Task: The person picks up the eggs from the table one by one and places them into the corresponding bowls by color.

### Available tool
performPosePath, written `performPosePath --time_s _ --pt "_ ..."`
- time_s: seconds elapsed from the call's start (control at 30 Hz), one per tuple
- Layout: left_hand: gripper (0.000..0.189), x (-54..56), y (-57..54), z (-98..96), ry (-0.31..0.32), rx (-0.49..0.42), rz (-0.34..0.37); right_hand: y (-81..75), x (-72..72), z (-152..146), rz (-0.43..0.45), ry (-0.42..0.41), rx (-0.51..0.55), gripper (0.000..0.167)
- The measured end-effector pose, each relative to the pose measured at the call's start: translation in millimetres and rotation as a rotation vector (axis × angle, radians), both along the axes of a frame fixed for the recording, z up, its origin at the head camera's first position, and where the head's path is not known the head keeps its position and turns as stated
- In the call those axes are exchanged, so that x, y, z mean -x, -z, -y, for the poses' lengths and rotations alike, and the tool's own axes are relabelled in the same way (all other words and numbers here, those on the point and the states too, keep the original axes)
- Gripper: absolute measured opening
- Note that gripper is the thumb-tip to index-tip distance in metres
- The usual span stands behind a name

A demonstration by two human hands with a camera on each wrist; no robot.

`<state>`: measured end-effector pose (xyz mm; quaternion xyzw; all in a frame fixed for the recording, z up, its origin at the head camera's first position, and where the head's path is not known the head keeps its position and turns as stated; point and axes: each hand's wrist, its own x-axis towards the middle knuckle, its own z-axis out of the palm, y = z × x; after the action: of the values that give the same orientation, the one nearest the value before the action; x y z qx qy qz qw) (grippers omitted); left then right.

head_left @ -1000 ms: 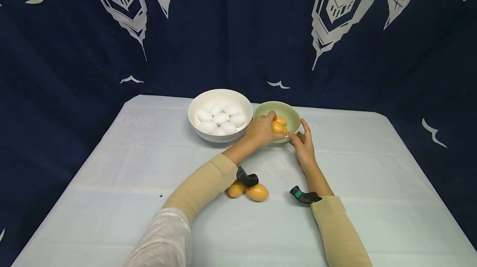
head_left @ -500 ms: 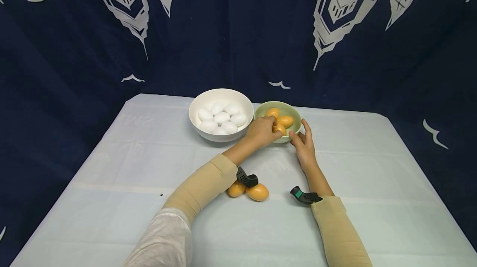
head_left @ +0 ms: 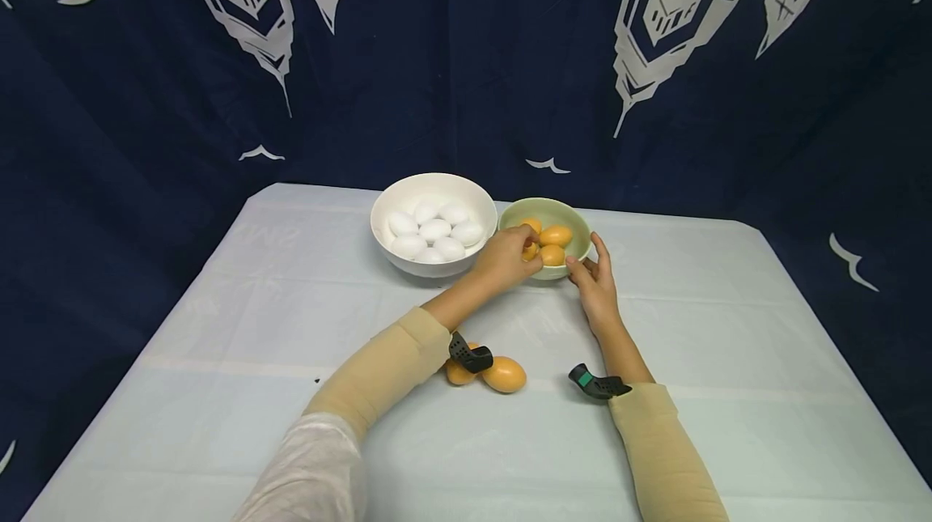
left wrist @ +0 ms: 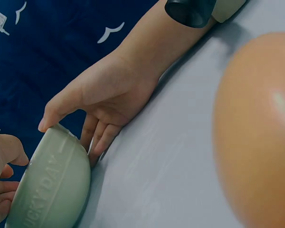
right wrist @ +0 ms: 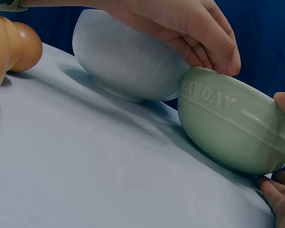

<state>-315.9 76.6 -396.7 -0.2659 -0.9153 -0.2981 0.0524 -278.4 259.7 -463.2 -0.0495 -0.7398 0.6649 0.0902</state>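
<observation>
Several orange eggs (head_left: 556,235) lie in a small green bowl (right wrist: 228,121), its side embossed with letters. My left hand (head_left: 502,260) reaches over the bowl's left rim, fingers bent downward. One orange egg shows between its thumb and fingertips; I cannot tell if it is pinched. My right hand (head_left: 597,295) grips the bowl from the right, thumb on the rim and fingers low at the side, as the left wrist view also shows. The left fingertips are largely hidden behind the rim in the right wrist view.
A larger white bowl (head_left: 389,253) with several white eggs (head_left: 434,230) stands left of the green bowl. Nearer on the table (head_left: 240,392) lie more orange eggs (head_left: 504,375), partly behind the black left wrist camera (head_left: 472,354). A dark patterned cloth (head_left: 451,101) hangs behind.
My left hand has shifted left and slightly back inside the green bowl, uncovering more orange eggs. The eggs there sit a little differently. My right hand stays on the rim.
</observation>
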Motion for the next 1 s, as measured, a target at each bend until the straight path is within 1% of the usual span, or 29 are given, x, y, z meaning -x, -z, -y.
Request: performPosePath --time_s 0.17,0.37,0.43,0.7,0.8,1.0 --pt "0.032 -3.8 -0.2 8.2 -0.001 -0.051 0.026 -4.6 -1.6 0 0.015 -0.011 0.019 0.072" --pt "0.034 -9.3 0.5 17.0 0.031 -0.127 0.048 -24.6 -13.6 8 0.023 -0.024 0.011 0.071" --pt "0.034 -11.5 0.1 19.4 0.046 -0.157 0.052 -28.5 -16.3 10 0.023 -0.024 0.006 0.07" --pt "0.033 -22.9 -1.1 34.4 0.099 -0.205 0.029 -31.6 -18.3 13 0.033 -0.025 0.012 0.071" --pt "0.033 -27.1 0.5 42.6 0.115 -0.23 0.043 -30.9 -17.8 13 0.026 -0.021 0.017 0.071" --pt "0.033 -34.2 4.2 60.7 0.127 -0.203 0.052 -28.4 -16.3 11 0.013 -0.02 0.022 0.07"
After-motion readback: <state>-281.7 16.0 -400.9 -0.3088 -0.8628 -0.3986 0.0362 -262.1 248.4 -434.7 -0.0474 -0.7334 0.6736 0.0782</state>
